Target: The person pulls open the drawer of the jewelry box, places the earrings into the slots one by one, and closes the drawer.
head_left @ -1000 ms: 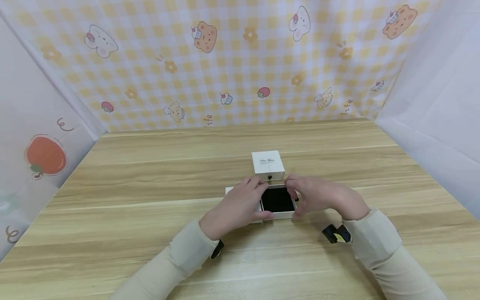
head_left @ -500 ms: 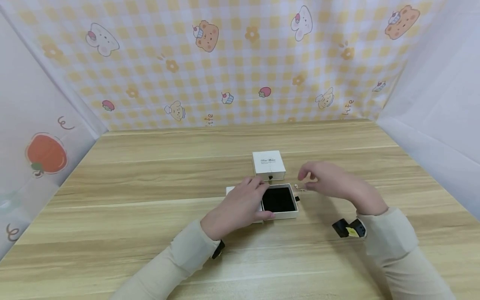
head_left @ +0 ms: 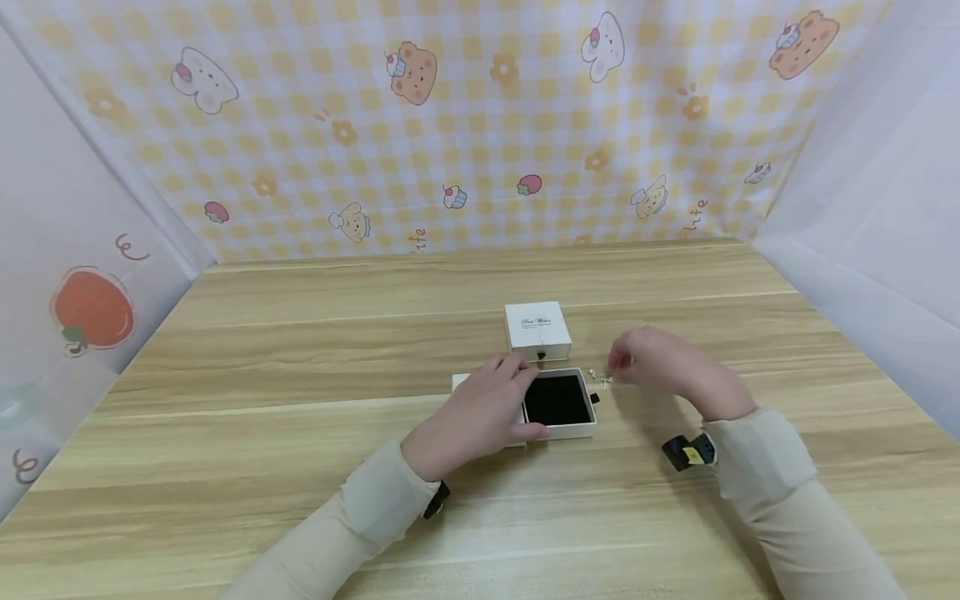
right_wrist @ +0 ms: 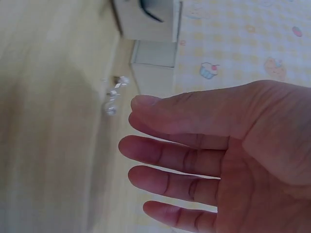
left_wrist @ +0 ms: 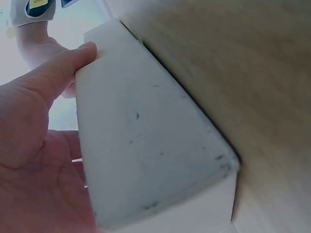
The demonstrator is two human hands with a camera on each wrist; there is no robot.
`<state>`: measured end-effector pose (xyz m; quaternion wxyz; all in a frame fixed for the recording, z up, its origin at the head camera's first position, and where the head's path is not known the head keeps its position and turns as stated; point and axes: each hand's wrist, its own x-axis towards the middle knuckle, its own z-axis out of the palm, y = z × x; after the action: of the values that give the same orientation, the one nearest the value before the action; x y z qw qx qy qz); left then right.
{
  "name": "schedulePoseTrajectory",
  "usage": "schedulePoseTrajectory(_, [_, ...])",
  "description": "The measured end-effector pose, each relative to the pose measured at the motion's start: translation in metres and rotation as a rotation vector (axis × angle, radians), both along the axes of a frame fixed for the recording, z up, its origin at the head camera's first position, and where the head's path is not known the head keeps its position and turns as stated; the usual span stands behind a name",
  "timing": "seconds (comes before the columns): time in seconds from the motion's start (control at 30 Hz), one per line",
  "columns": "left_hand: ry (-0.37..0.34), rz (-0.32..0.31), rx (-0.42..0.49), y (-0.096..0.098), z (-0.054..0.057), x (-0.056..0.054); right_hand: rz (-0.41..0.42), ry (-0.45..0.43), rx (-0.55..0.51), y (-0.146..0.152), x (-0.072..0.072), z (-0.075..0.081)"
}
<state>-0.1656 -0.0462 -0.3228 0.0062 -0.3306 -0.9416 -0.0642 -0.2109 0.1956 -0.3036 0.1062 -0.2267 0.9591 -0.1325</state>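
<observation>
While the thumb and index fingertips of the right hand [head_left: 663,362] nearly meet, its other fingers [right_wrist: 170,154] reach out almost straight with gaps between them. Just beside the fingertips, small silvery jewellery pieces with a beaded look [right_wrist: 114,91] lie on the tabletop [head_left: 300,350]. The left hand [head_left: 476,421] is clamped on a white rectangular cardboard box sleeve [left_wrist: 155,126], thumb along the near side and fingers bent over the far side, their tips partly hidden. From that sleeve, a shallow white cardboard drawer [head_left: 570,431] with a flat black lining [head_left: 557,400] sticks out toward the right hand, its small black pull tab [head_left: 596,398] near the jewellery. Behind the drawer sits a closed white square box with dark script on top [head_left: 537,325]. Beige sleeves [head_left: 375,492] cover both forearms, and beyond the pale wood-grain top hangs a yellow-and-white checked cloth with cartoon prints [head_left: 465,125].
</observation>
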Motion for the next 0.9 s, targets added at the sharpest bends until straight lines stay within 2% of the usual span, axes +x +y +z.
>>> schedulePoseTrajectory(0.23, [-0.005,0.002,-0.002,0.0001,0.0004,0.0002,-0.03,-0.032,0.043,-0.0016,-0.0016,-0.0064])
schedulePoseTrajectory(0.9, [-0.003,-0.004,0.014,-0.0007,0.0,0.001,-0.013,0.012,0.07,-0.0045,-0.0008,-0.0093])
